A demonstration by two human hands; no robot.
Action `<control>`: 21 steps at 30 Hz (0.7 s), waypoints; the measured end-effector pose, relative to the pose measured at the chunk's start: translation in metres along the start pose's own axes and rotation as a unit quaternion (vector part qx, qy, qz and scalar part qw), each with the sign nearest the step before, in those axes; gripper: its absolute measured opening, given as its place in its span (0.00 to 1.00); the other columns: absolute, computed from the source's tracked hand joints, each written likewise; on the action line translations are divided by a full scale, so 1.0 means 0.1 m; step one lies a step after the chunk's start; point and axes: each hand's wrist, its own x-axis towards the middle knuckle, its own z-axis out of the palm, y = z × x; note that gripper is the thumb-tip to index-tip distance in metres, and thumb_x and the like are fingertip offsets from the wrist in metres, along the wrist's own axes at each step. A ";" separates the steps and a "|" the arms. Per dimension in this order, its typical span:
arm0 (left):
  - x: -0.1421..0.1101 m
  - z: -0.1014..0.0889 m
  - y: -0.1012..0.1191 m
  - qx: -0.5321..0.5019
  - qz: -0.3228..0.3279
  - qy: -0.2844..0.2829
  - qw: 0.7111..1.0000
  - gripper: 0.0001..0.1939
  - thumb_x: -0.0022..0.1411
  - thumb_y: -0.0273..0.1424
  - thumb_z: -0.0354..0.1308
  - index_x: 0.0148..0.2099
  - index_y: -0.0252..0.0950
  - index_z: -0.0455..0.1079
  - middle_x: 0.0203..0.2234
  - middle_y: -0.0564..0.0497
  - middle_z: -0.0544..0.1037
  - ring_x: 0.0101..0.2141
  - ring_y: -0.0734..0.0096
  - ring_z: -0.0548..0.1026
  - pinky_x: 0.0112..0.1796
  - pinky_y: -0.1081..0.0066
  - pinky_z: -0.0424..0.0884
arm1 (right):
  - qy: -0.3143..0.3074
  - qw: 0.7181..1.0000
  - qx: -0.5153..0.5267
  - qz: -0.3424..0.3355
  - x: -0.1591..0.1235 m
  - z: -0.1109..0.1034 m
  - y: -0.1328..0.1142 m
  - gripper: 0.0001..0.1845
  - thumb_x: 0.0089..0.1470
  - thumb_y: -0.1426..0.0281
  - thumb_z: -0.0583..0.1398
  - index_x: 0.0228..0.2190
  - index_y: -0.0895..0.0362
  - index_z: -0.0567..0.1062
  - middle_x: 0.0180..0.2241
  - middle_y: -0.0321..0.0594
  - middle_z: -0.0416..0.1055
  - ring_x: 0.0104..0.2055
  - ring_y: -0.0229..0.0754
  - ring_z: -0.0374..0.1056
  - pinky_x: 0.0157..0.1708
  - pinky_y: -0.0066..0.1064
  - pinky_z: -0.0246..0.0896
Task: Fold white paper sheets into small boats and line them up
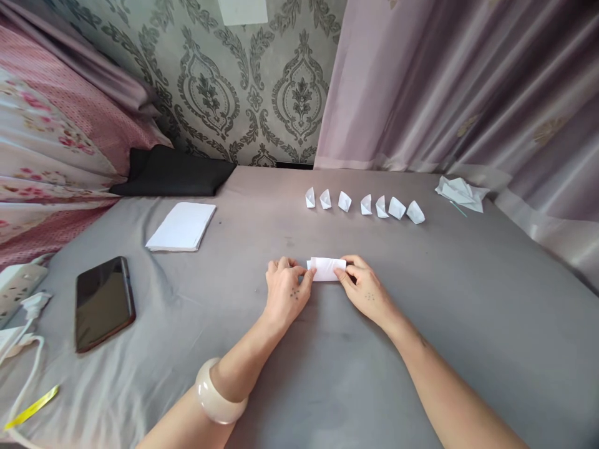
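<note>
A small folded sheet of white paper (pixel 326 269) is held between my two hands, just above or on the grey cloth (pixel 262 243). My left hand (pixel 287 285) pinches its left edge between thumb and fingers. At the right edge my right hand (pixel 364 288) grips it the same way, thumb in front and fingers behind. A pale bangle sits on my left forearm. Beyond the hands stand several small folded white paper shapes (pixel 345 201) in a row.
A stack of white paper (pixel 182 227) lies to the left, with a dark phone (pixel 103 304) nearer me. A power strip (pixel 19 284) with white cables is at the left edge. Crumpled white paper (pixel 461 192) lies far right. Black cloth (pixel 171 173) rests by the wall.
</note>
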 end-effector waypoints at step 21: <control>0.06 0.02 0.04 0.008 -0.050 -0.019 0.999 0.15 0.60 0.37 0.53 0.24 0.37 0.73 0.36 0.47 0.72 0.40 0.58 0.63 0.42 0.60 0.59 | 0.067 0.994 -0.081 0.013 0.06 0.13 0.04 0.17 0.57 0.62 0.56 0.19 0.56 0.65 0.37 0.41 0.67 0.29 0.37 0.65 0.34 0.33 0.60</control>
